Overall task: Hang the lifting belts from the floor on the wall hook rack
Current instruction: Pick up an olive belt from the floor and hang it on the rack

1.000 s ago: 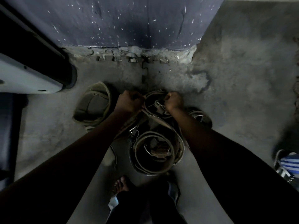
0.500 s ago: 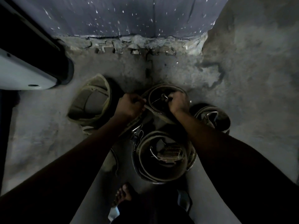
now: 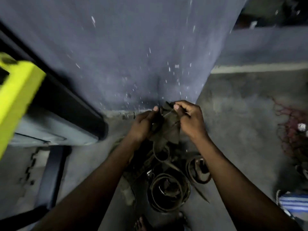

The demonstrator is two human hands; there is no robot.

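Both hands are up in front of the blue-grey wall [image 3: 133, 55], each closed on the same lifting belt [image 3: 168, 129]. The left hand [image 3: 143, 125] grips its left side, thumb tip up near the top edge; the right hand [image 3: 190, 117] pinches the upper right part between thumb and curled fingers. The belt is a dull olive-brown strap, wide and stiff, crumpled into folds between the hands. Its lower end sags in a narrow loop [image 3: 160, 152] toward the floor. The picture is blurred and dim, so I cannot make out a buckle on it.

Below, on the grey concrete floor [image 3: 241, 114], more belts lie near the person's bare foot [image 3: 141, 225]. One coiled belt [image 3: 170, 192] sits in a round ring of several turns, dark inside. A smaller coil [image 3: 198, 170] stands just to its right, and looser straps lie in a tangle [image 3: 141, 170] to the left of the rings.

A bright yellow block [image 3: 18, 97] juts in at the far left, and a blue-striped cloth [image 3: 293, 204] shows at the near right.
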